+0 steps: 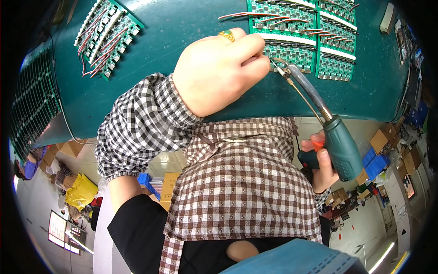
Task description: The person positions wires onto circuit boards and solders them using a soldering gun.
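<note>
The left hand, upper centre, curls at a circuit-board panel, its hold impossible to tell, while the right hand, right of centre, grasps a soldering gun.

Circuit boards on the table

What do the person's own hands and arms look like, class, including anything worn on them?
The left hand is bare, with a gold-coloured, green-stoned ring. Its forearm wears a black-and-white checked sleeve cover, gathered at both ends; a black sleeve shows higher up. The right hand is bare, partly hidden.
</note>
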`<action>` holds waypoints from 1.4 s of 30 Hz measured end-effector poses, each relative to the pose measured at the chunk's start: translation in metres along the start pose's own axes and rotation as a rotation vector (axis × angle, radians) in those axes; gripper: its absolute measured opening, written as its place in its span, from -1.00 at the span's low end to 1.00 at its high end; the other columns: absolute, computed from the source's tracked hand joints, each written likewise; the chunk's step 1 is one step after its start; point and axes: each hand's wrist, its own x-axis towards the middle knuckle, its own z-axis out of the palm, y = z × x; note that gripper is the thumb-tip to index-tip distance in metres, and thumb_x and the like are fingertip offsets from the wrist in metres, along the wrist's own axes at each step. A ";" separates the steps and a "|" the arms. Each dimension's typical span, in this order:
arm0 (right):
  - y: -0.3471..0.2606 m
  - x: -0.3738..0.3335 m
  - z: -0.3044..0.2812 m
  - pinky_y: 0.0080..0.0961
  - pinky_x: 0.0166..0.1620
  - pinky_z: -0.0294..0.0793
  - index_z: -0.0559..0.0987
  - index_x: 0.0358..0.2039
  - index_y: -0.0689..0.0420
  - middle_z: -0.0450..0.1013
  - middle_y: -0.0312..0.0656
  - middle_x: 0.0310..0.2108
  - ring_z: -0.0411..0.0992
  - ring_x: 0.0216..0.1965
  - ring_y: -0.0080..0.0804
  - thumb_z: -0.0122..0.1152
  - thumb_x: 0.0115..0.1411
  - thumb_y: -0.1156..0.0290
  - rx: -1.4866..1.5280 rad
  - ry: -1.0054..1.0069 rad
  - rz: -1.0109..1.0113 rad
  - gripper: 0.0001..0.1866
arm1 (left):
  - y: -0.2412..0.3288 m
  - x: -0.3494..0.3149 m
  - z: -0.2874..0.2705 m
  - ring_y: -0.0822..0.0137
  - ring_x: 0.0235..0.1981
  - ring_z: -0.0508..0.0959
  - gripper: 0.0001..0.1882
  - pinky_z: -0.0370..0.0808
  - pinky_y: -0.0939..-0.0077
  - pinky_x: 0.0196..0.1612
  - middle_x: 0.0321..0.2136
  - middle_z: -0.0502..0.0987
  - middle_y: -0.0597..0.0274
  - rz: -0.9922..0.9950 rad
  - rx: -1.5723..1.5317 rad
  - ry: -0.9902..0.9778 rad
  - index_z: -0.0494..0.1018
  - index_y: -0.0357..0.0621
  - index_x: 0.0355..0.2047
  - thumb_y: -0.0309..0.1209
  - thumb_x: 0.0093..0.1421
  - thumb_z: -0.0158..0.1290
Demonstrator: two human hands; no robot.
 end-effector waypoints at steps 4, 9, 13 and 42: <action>0.000 0.001 -0.001 -0.40 -0.38 0.51 0.41 -0.18 0.40 0.46 -0.02 -0.39 0.49 -0.47 -0.25 0.15 0.02 0.35 -0.004 -0.011 -0.005 -0.58 | 0.000 0.001 0.000 0.34 -0.51 0.42 -0.74 0.39 0.54 -0.53 -0.48 0.38 0.30 0.005 -0.008 0.003 0.47 -0.15 -0.42 -0.59 -0.22 0.09; 0.000 0.000 -0.001 -0.40 -0.38 0.52 0.41 -0.18 0.40 0.46 -0.01 -0.39 0.49 -0.47 -0.24 0.15 0.02 0.34 -0.004 -0.011 0.001 -0.58 | 0.000 0.000 -0.001 0.33 -0.50 0.43 -0.74 0.40 0.54 -0.52 -0.48 0.38 0.30 0.001 -0.002 -0.014 0.47 -0.15 -0.42 -0.59 -0.23 0.09; 0.000 0.000 -0.001 -0.39 -0.36 0.52 0.41 -0.18 0.40 0.46 -0.01 -0.38 0.49 -0.46 -0.23 0.15 0.02 0.34 0.000 -0.008 0.010 -0.58 | 0.000 0.001 -0.001 0.33 -0.50 0.43 -0.74 0.40 0.54 -0.52 -0.48 0.38 0.30 0.005 0.010 -0.020 0.47 -0.16 -0.42 -0.59 -0.22 0.09; 0.002 -0.002 -0.004 -0.36 -0.36 0.53 0.41 -0.17 0.41 0.45 0.01 -0.37 0.49 -0.45 -0.22 0.15 0.02 0.33 0.007 -0.012 0.018 -0.57 | 0.000 0.001 -0.001 0.33 -0.50 0.43 -0.75 0.40 0.54 -0.51 -0.48 0.38 0.29 0.008 -0.009 -0.012 0.47 -0.17 -0.42 -0.59 -0.22 0.10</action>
